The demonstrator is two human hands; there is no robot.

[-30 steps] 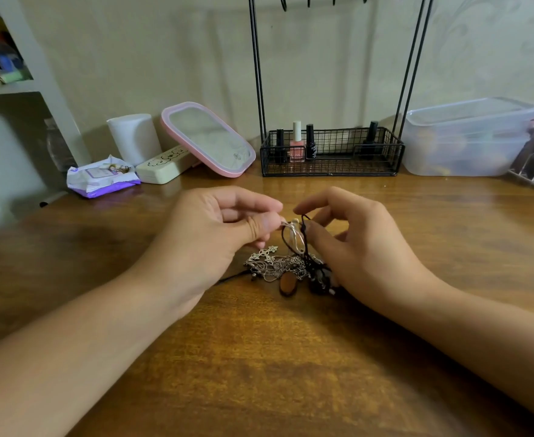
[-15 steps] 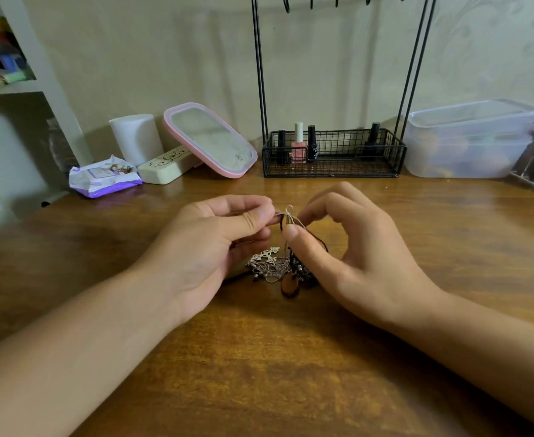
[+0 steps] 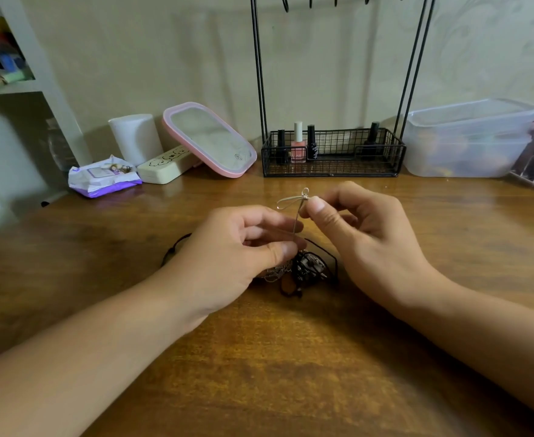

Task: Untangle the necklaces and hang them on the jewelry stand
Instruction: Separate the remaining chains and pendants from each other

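Note:
A tangled heap of necklaces (image 3: pixel 303 271) lies on the wooden table (image 3: pixel 291 373), with silver chains, dark beads, a black cord and a brown pendant. My right hand (image 3: pixel 363 244) pinches a thin silver chain (image 3: pixel 294 201) near its clasp, lifted above the heap. My left hand (image 3: pixel 240 257) holds the same chain lower down between thumb and fingers, and covers the heap's left side. The black wire jewelry stand (image 3: pixel 332 152) stands at the table's back; its hooks show at the top edge.
Nail polish bottles (image 3: pixel 298 143) stand in the stand's basket. A pink-framed mirror (image 3: pixel 209 138), a cream case (image 3: pixel 165 167), a white roll (image 3: pixel 135 137) and a wipes pack (image 3: pixel 101 178) lie back left. A clear plastic box (image 3: pixel 470 140) sits back right.
My right hand has lifted the silver chain's end higher, away from the heap. My left hand has moved right and lower along the chain, now over the heap.

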